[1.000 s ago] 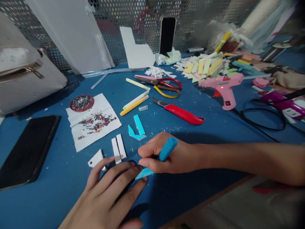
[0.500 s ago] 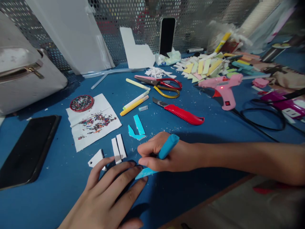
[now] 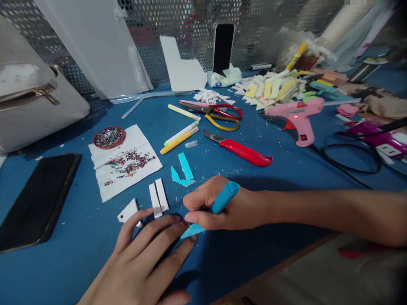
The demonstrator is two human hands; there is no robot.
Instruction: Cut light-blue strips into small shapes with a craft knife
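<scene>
My right hand (image 3: 219, 205) grips a blue marker (image 3: 225, 198), its tip hidden behind the fingers. Beneath it lies a small pointed blue piece (image 3: 193, 230), partly covered by the hand. My left hand (image 3: 149, 258) is spread flat on the table, two fingertips at the left end of that piece. Past the left fingers lie two white strips (image 3: 158, 197) and a white cut-out with a hole (image 3: 129, 212); one fingertip reaches over the cut-out. Farther up sit a blue strip (image 3: 186, 166) and a bent blue piece (image 3: 179, 178).
A red utility knife (image 3: 244, 152) lies with its blade out, near scissors (image 3: 219, 112). At right rests a pink glue gun (image 3: 295, 116) with a lit red light and cable. A paper (image 3: 149, 169) holds loose beads and a red dish (image 3: 110, 138). A phone (image 3: 38, 199) lies at left.
My right hand and the marker have shifted very slightly, the marker's upper end a little lower. My left hand has stayed in place.
</scene>
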